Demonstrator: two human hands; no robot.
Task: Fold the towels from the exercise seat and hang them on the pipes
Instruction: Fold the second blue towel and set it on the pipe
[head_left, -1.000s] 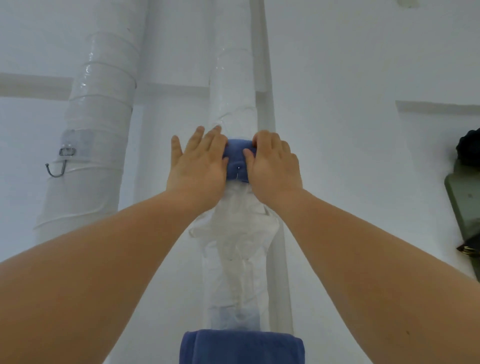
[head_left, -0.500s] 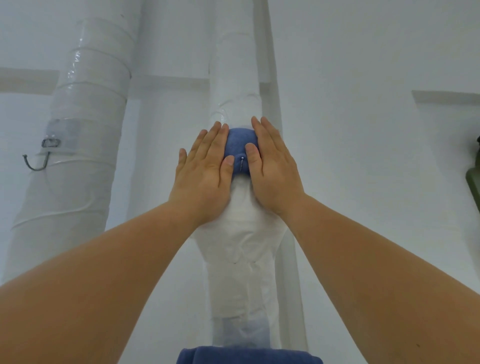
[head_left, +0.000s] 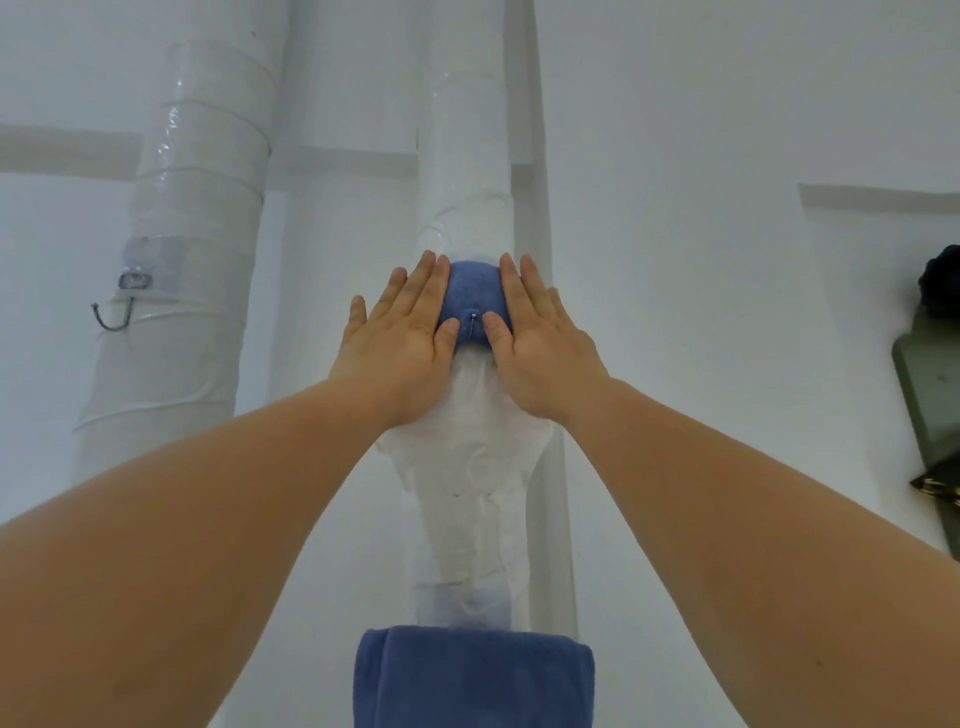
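Observation:
A folded blue towel (head_left: 471, 291) hangs over a small metal hook (head_left: 471, 326) on the white wrapped middle pipe (head_left: 462, 156). My left hand (head_left: 400, 338) lies flat against the towel's left side with the fingers straight. On the towel's right side my right hand (head_left: 540, 348) lies flat the same way. Both thumbs sit close beside the hook tip. Only the towel's middle strip shows between the hands. Lower on the same pipe, at the bottom edge of the view, hangs a second blue towel (head_left: 472, 675).
A thicker white wrapped pipe (head_left: 197, 208) stands to the left and carries a bare metal hook (head_left: 111, 317). At the right edge a dark green object (head_left: 930, 395) has something black (head_left: 943, 280) on top. White wall lies behind.
My hands have gone from curled around the towel's top to lying flat along its sides. The towel now bulges smooth over the hook.

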